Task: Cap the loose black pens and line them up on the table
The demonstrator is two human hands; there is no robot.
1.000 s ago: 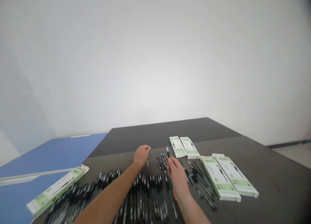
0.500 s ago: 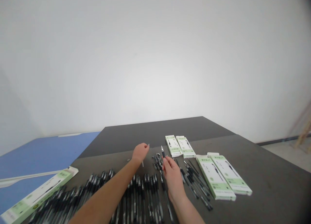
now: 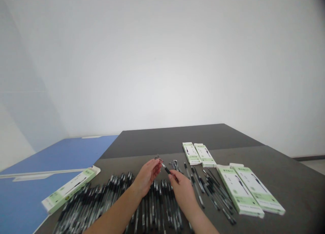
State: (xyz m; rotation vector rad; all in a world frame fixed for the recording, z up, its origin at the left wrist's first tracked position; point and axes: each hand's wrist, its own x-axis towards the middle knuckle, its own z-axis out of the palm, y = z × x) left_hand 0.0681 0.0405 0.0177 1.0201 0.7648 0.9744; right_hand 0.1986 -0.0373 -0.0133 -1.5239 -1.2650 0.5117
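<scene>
You work over a dark table [image 3: 279, 179], both bare hands raised close together near its middle. Your right hand [image 3: 183, 190] holds a pen [image 3: 167, 170] in a narrow pinch, thumb and fingers closed on its black grip, the tip slanting up and away to the left. The pen sits between your hands, its tip meeting the fingertips of your left hand [image 3: 147, 177]. That hand is curved, palm turned inward; a small glinting piece [image 3: 157, 156] shows at its fingertips — too small to name, and you cannot tell from this view whether the fingers are closed on it.

Just beyond your right hand lies a cluster of small shiny parts [image 3: 174, 164]. Below, a close-packed row of pens [image 3: 153, 208] runs between your forearms, and a dense fan of pens [image 3: 95, 201] spreads to the left of your left arm. A looser scatter of pens [image 3: 214, 190] lies to the right.

Green-and-white boxes frame the scene: a far pair [image 3: 198, 155] side by side, a nearer pair [image 3: 250, 190] right of the scattered pens, and a single box [image 3: 71, 190] slanting at the table's left edge — beside a blue surface [image 3: 86, 154]. A pale wall [image 3: 162, 64] rises behind.
</scene>
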